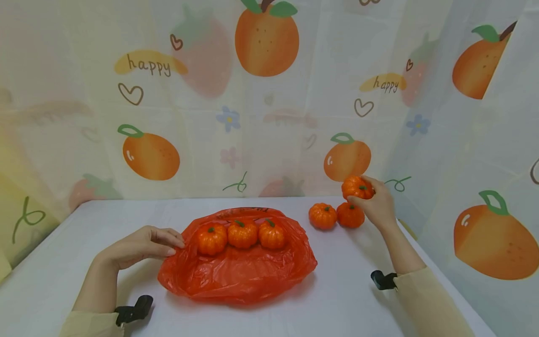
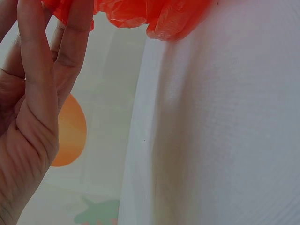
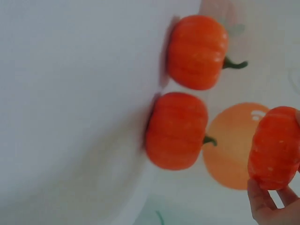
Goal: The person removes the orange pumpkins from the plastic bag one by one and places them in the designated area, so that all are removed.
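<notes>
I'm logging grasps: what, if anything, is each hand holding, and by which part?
The right hand holds an orange pumpkin by its rounded sides, between thumb and fingers. The left hand pinches the red bag by its left edge.

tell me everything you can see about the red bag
The red bag looks like thin, slightly see-through, crinkled plastic with a glossy sheen. It lies on the white table, its mouth spread wide, its edges bunched and creased. Dark print, too small to read, runs along its far rim. Three small orange pumpkins sit in a row inside, toward the far side. The left hand pinches its left edge.
</notes>
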The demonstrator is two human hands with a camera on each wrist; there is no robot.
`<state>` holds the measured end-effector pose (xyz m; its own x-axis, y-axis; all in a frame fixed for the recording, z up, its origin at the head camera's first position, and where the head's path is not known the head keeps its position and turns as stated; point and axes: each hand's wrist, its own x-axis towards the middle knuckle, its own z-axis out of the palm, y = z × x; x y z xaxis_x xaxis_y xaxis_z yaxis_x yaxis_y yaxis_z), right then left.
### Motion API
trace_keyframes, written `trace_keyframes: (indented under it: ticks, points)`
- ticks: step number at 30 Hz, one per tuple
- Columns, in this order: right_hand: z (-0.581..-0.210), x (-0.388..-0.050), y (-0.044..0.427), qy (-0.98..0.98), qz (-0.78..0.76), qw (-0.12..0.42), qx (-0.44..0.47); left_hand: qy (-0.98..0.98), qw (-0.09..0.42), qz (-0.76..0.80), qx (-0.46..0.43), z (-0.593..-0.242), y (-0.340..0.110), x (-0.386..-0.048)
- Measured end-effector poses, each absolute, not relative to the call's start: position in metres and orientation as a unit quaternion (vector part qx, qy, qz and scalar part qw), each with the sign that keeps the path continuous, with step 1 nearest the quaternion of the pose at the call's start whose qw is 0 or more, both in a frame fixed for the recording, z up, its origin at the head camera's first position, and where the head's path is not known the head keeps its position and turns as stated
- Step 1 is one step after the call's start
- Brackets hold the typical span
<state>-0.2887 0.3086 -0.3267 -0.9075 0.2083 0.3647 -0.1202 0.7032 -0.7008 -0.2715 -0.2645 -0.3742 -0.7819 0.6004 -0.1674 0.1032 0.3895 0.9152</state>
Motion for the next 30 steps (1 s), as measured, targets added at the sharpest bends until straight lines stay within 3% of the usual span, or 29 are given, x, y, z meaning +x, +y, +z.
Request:
trace_keyframes:
  ticks: [17,30]
  points:
    - [-0.348,-0.295,0.351,-0.888,0.381,0.234,-0.105,0.795,0.248,0.508,0.221,-0.373,-0.263,-0.271]
    - [-0.359,-0.299,0.36,-0.901,0.363,0.186,-0.148,0.788,0.247,0.516,0.228,-0.371,-0.263,-0.268]
